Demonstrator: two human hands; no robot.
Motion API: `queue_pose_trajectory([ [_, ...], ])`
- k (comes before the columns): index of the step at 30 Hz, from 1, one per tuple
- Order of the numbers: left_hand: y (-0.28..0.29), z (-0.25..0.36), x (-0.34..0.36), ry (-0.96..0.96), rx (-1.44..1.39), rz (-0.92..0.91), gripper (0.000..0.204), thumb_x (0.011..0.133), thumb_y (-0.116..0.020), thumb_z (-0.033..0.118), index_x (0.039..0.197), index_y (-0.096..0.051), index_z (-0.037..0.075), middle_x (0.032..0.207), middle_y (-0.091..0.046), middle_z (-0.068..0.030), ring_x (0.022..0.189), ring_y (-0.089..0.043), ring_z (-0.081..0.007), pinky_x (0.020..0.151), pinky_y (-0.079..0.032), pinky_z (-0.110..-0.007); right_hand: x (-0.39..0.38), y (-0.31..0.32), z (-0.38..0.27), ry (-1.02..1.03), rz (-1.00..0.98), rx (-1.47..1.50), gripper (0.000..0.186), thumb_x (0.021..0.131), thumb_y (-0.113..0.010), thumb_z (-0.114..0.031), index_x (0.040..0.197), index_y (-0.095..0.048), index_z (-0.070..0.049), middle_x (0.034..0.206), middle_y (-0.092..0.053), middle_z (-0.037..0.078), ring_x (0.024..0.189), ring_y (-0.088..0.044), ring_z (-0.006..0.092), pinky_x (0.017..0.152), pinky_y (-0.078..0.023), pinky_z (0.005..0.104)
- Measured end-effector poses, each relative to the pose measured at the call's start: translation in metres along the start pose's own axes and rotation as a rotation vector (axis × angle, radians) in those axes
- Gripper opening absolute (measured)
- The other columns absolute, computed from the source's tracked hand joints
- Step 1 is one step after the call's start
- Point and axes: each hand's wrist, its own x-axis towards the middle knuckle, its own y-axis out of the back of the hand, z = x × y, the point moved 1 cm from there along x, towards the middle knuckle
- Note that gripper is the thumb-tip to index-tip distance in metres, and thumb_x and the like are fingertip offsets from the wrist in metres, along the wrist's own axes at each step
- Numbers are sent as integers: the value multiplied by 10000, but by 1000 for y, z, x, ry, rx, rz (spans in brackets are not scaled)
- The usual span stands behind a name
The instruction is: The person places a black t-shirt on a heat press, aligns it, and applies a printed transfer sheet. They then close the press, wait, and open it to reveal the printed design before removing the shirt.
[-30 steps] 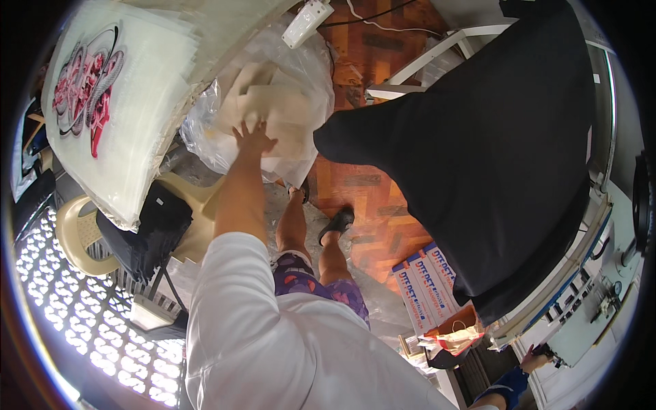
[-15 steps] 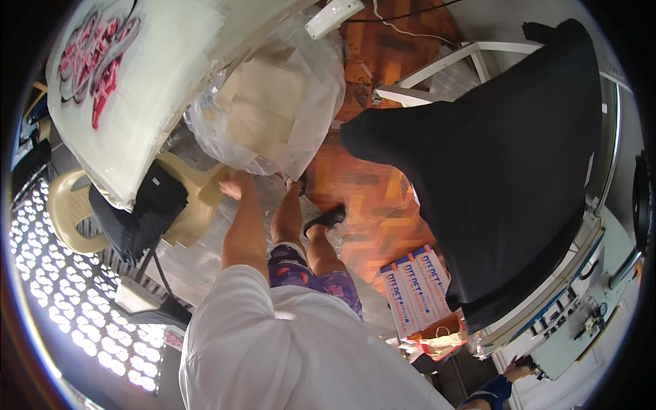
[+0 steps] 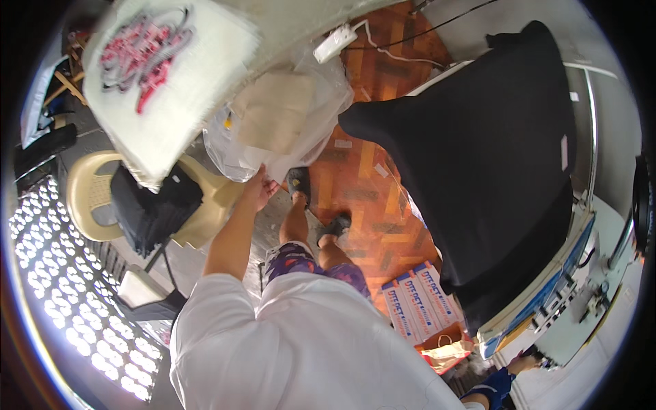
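The left hand (image 3: 263, 188) is at the near edge of the clear plastic bag (image 3: 219, 147), its fingers drawn narrow and touching the film; I cannot tell whether they close on it. Half a second ago that hand was beside the chair, and a second ago it lay spread over the bag's contents, so the handling has shifted from the middle of the bag to its near rim. One bag stands far of the two dark shoes (image 3: 298, 186), with brown paper (image 3: 277, 113) inside, its sheets too overlapped to count. Left of it are one beige chair (image 3: 89, 198) bearing one bundle of black cloth (image 3: 154, 208), and, farther, one stack of pale sheets (image 3: 205, 75) showing one red-and-grey design. One white power strip (image 3: 335, 44) lies beyond the bag. On the right hang one large black drape (image 3: 485, 157) and, nearer, at least two printed boxes (image 3: 417, 307). The right hand (image 3: 525, 363), near right, touches a pale machine (image 3: 567, 342); its grip I cannot tell.
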Motion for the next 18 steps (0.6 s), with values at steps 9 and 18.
queue_pose_trajectory([
  [9,-19,89,-113,-286,-345,-17,265,1086,-619,276,976,-506,63,750,-479,-14,655,-499,-174,724,-564,-356,-30,-71,13,-40,218,-5,729,1015,-683,-357,1611,-325,-139,1561,-525,121,1369,-569,362,988,-564,585],
  [18,-41,76,-165,-199,87,-335,212,1076,-633,306,1025,-546,119,760,-531,-22,695,-552,-190,872,-566,-457,-32,-79,8,67,310,-78,701,1080,-594,-365,1624,-355,5,1540,-535,284,1351,-605,397,1102,-517,457],
])
